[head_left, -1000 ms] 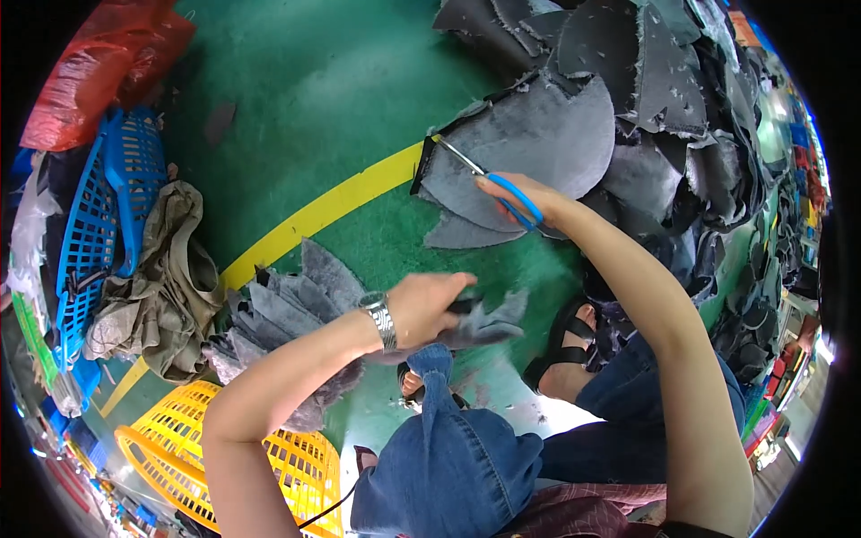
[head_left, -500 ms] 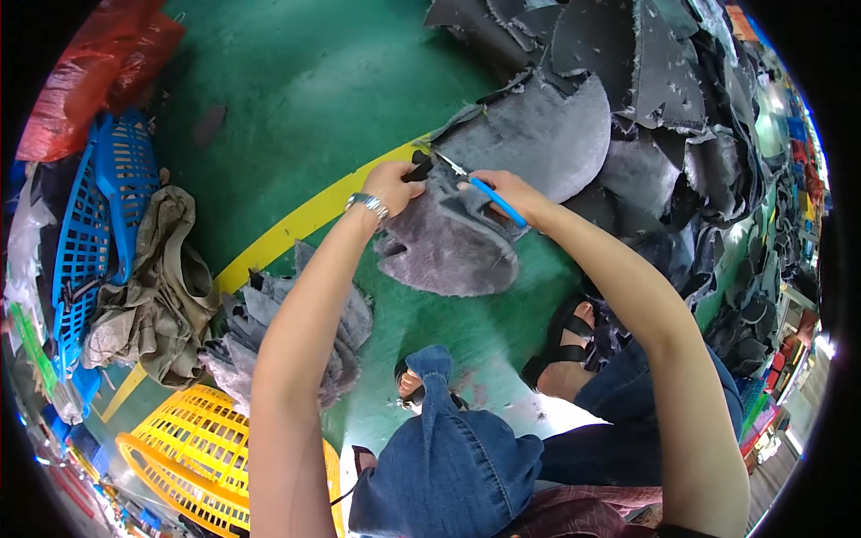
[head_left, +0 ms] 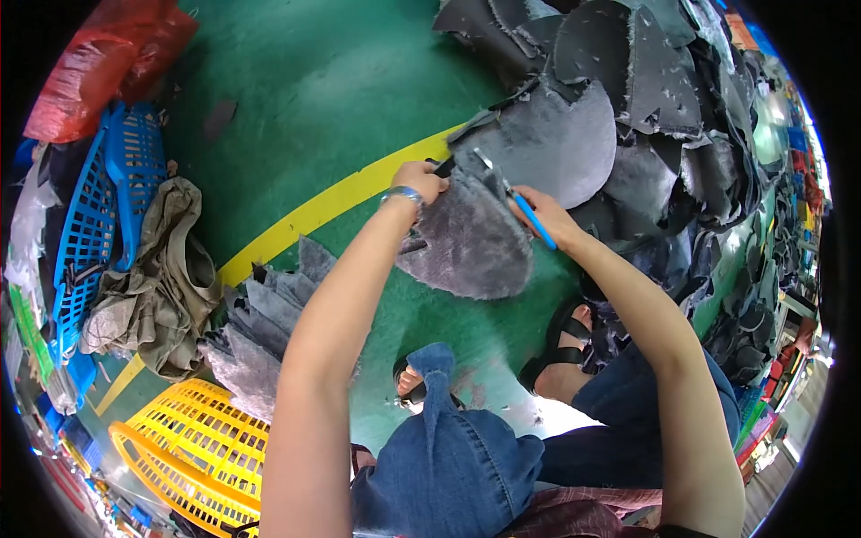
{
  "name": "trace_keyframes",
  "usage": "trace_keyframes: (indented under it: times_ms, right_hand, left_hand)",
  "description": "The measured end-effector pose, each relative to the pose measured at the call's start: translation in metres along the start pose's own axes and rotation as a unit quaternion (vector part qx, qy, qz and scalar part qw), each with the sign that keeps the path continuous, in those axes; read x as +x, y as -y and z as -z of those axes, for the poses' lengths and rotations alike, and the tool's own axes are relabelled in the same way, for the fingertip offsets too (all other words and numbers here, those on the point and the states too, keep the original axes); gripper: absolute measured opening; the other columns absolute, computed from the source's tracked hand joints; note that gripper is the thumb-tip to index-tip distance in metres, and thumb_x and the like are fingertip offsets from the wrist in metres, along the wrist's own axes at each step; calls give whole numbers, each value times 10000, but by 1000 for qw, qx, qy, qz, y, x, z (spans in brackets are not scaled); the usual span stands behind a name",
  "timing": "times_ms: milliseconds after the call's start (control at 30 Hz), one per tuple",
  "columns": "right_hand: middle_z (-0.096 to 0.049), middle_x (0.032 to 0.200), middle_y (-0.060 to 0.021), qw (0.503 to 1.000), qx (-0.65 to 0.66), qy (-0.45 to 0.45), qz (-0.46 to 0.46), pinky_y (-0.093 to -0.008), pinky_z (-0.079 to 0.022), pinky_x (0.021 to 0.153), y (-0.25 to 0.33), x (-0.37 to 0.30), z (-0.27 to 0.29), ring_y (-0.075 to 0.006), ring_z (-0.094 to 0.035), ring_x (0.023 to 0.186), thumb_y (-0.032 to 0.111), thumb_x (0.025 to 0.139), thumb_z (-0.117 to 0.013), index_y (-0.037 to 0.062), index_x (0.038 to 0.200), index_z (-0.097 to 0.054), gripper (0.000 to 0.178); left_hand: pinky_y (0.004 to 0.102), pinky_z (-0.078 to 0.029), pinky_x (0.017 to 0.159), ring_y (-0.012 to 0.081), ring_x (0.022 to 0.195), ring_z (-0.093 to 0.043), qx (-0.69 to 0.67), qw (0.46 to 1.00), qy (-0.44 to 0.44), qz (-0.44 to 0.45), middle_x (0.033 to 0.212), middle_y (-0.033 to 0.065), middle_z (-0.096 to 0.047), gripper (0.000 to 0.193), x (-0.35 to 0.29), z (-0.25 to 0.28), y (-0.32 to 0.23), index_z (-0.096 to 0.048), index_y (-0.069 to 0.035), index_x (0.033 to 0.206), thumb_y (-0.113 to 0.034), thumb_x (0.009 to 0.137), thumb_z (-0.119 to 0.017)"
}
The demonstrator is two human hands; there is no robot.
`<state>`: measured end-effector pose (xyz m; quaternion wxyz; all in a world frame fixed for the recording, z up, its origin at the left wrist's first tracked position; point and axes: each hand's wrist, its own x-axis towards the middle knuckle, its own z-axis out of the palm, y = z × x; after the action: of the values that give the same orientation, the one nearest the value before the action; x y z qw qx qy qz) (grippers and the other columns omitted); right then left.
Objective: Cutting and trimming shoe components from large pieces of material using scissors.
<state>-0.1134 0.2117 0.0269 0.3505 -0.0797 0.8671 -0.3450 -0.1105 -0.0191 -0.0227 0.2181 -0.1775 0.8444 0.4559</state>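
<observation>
A grey, fleecy cut piece (head_left: 480, 242) with a dark backing hangs before me above the green floor. My left hand (head_left: 420, 182), with a metal watch on its wrist, pinches the upper left edge of this piece, where a dark strip shows by the fingers. My right hand (head_left: 549, 220) is closed round the blue handle of a pair of scissors (head_left: 533, 215). Their silver blades point up and left at the top edge of the piece. Just behind lies another grey fleecy piece (head_left: 567, 143), rounded on its right side.
A large heap of dark cut pieces (head_left: 596, 45) fills the far right. Fleecy pieces (head_left: 260, 345) lie stacked at left, near a yellow basket (head_left: 202, 439). Further left are a brown cloth (head_left: 148, 287), a blue basket (head_left: 85, 224) and a red plastic bag (head_left: 108, 67).
Both hands have shifted to the right with the fleecy piece. The scissors have moved right and tilted steeper, and the piece is spread out more flatly.
</observation>
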Motion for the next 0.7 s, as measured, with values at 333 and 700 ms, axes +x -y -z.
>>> trace_keyframes:
  times_ms: [333,700]
  right_hand:
    - [-589,911,-169,989,-138,1,-58,-408,-428,729,-7,-6,30,-348,-556,860,545,752,-466,99,1062,-523,546]
    - [-559,971,-164,953,-129,-148,229,-333,-409,787,51,25,73,-296,-539,940,49,676,-574,47,1117,-453,457]
  left_hand:
    - [240,-383,528,72,585,-451,-136,990,9,25,610,-6,-486,148,-168,151,-1,-509,-19,799,-84,691,-586]
    - [333,-414,690,232,819,-504,195,977,45,-72,867,85,-530,354,-309,260,139,-515,-75,976,-47,636,-609]
